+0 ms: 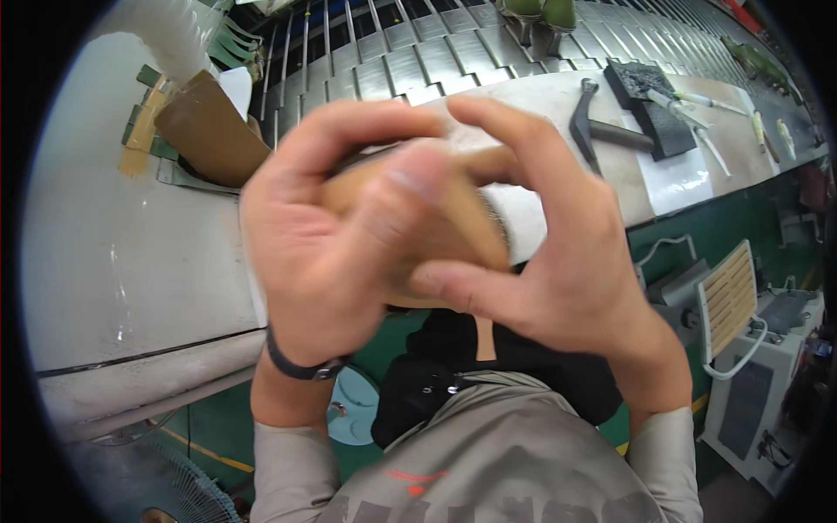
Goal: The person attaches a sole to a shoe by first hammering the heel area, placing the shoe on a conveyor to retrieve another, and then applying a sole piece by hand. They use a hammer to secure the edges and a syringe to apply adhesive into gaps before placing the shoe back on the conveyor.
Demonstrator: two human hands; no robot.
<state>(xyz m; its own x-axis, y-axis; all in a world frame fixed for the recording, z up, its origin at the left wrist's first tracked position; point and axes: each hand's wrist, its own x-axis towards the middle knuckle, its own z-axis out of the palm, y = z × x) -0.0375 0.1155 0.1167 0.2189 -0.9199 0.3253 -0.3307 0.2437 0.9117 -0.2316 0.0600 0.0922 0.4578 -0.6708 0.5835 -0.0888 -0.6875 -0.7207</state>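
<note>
Clasping a tan, leather-like piece (453, 222) between them, the left hand (327, 253) and the right hand (558, 253) meet close under the camera, above the near edge of the pale worktop (122, 261). The left hand's fingers curl over the top of the piece, its thumb (410, 187) pressed flat on the tan surface, and a dark band (301, 366) circles its wrist. The right hand's fingers are arched, the forefinger reaching over the upper rim of the piece and the thumb (462, 283) pushing against its lower edge; both hands are closed on the piece, which is largely hidden and blurred, so its exact shape cannot be told. Behind the hands, toward the far right part of the worktop, a dark metal hammer-like tool (597, 131) lies just beside a black block (654, 109), with several slim white-handled tools (697, 105) across and beyond it near the right corner. A brown folded sheet (209, 131) rests at the far left, next to a white corrugated hose (170, 35). Along the far edge runs a slatted metal conveyor (453, 52) carrying green shoe forms (540, 10). Below the worktop's near edge appear the person's grey sleeves, a fan guard (148, 479) at lower left, and a white machine with a slatted tan panel (731, 296) at right.
</note>
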